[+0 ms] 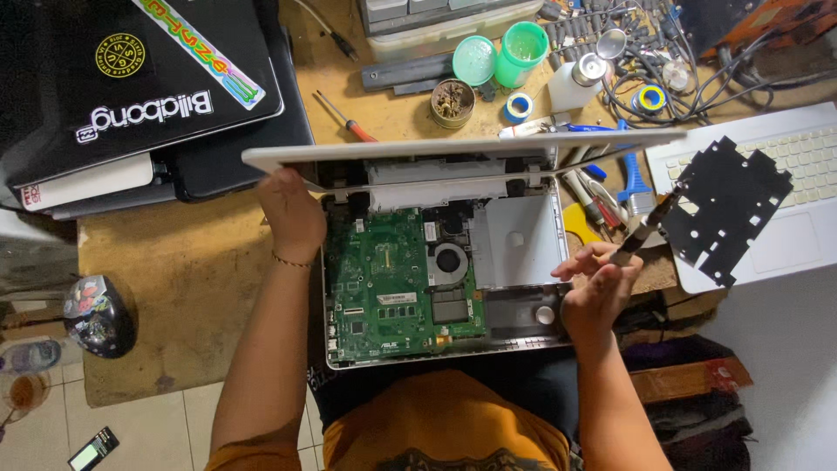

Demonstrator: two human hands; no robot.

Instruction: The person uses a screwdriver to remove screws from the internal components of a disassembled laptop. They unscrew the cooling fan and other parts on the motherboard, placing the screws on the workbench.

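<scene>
An opened white laptop base (523,249) rests on my lap, its green circuit board (384,288) and round fan (450,260) exposed. My left hand (292,214) grips the left edge of the raised lid panel (453,150), which tilts up over the base. My right hand (597,283) hovers at the base's right edge, holding a screwdriver (649,225) whose shaft points up and right toward a black perforated sheet (728,209).
The black sheet lies on a white laptop keyboard (806,157) at right. Dark laptops (131,96) are stacked at upper left. Green cups (521,51), tape rolls, a red screwdriver (349,122), tools and tangled wires crowd the far side. A phone (93,449) lies on the floor.
</scene>
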